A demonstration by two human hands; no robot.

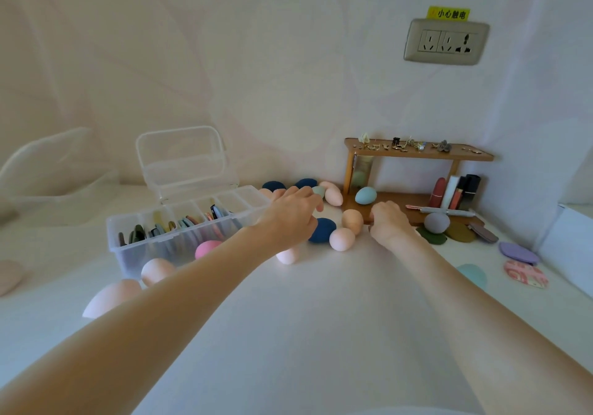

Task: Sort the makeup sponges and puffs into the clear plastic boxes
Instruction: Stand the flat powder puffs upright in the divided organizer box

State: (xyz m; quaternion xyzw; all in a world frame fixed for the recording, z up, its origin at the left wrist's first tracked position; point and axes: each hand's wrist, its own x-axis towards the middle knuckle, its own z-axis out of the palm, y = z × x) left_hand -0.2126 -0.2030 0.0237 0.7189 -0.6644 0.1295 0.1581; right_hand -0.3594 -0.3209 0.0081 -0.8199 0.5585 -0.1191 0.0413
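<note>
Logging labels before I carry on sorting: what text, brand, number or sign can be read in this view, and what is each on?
"小心触电" in black on the yellow sticker, stuck to the wall just above the wall socket.
Lipsticks and tubes on the wooden shelf: any print is too small to read.
Clear plastic box: no lettering visible.
</note>
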